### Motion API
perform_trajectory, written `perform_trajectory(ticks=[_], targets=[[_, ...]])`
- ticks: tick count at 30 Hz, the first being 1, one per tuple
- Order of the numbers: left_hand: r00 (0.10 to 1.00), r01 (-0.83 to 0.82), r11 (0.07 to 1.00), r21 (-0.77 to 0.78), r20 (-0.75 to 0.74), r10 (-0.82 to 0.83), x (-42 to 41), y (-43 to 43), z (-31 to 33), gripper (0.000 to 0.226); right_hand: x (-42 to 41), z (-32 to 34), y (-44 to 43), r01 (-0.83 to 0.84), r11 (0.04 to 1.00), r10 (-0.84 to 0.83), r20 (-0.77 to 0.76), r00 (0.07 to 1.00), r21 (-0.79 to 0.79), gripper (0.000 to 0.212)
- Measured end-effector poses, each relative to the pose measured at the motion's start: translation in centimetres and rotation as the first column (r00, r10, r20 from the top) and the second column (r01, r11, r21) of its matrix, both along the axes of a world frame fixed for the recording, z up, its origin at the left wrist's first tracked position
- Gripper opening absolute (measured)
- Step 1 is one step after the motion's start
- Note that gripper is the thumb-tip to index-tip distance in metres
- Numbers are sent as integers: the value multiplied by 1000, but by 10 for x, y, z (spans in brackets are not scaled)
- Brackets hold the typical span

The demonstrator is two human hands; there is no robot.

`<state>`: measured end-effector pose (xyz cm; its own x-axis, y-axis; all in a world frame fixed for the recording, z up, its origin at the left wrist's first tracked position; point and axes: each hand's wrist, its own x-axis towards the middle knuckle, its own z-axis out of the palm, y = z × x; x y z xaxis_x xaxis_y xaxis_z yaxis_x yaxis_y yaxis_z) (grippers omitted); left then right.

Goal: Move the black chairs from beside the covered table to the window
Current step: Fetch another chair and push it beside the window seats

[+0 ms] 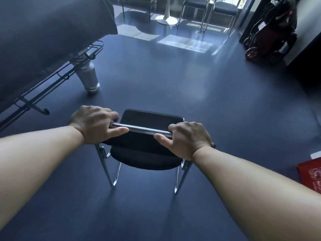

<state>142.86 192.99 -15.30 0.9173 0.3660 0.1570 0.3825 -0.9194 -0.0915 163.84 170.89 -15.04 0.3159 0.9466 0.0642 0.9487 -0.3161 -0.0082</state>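
Observation:
A black chair [145, 157] with a padded seat and chrome legs stands in front of me, seen from behind and above. My left hand [94, 123] grips the left end of its chrome top rail, and my right hand [187, 138] grips the right end. The covered table [43, 37], under a dark grey cloth, fills the upper left, with a ribbed silver leg [88, 75] showing below the cloth. At the top of the view, by the bright window, stand other chairs with chrome legs [208, 13].
A white pedestal table base [165, 18] stands near the window. A stroller-like cart [267, 35] is parked at the upper right by a wall. A red item [311, 173] lies on the floor at the right edge. Dark blue floor stretches ahead.

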Motion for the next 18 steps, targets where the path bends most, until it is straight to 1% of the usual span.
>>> perform_trajectory(ticks=[2, 6, 9, 15, 18], targets=[[999, 41, 999, 9, -4, -41, 14, 36, 1, 108, 6, 0, 27, 13, 1000, -13, -38, 999, -5, 72], [992, 126, 992, 21, 23, -127, 48, 110, 2, 106, 22, -1, 85, 65, 997, -67, -82, 994, -35, 70], [985, 168, 986, 19, 26, -169, 70, 148, 1, 105, 36, -1, 118, 88, 995, -93, -102, 990, -54, 68], [981, 158, 987, 28, 106, -161, 120, 193, -3, 99, 91, -2, 167, 77, 996, -81, -80, 993, -49, 68], [986, 132, 991, 36, 96, -135, 150, 218, -7, 99, 124, -2, 195, 79, 995, -83, -57, 995, -65, 67]])
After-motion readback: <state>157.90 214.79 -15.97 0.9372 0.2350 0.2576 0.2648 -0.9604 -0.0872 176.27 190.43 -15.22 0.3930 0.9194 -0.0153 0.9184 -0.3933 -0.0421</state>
